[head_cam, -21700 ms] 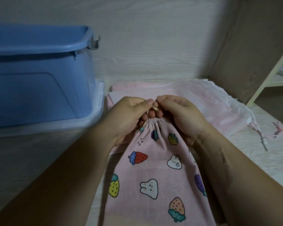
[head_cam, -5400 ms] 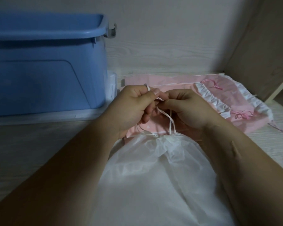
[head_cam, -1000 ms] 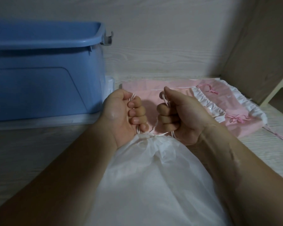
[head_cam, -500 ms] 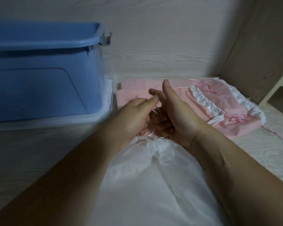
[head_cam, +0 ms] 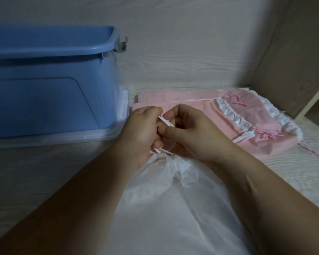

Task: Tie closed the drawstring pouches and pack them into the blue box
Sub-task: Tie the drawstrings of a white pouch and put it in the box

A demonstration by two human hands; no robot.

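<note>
On my left, the blue box (head_cam: 50, 92) stands on the table (head_cam: 44, 172). Right before me lies the white pouch (head_cam: 173, 208). My left hand (head_cam: 144, 133) and right hand (head_cam: 191, 133) each pinch the thin drawstring (head_cam: 166, 122) above its gathered neck (head_cam: 173, 160). Loosen either pinch, I reckon, and the knot slips open. The pouch runs lengthwise away from me, neck pointing at the pink pouches (head_cam: 247, 126).

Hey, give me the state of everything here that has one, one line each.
white pouch: mouth gathered, lying down
white drawstring: held by both hands above the mouth
left hand: pinches the drawstring
right hand: pinches the drawstring
blue box: open-topped, contents hidden
pink pouches: lying flat, not yet packed
</note>
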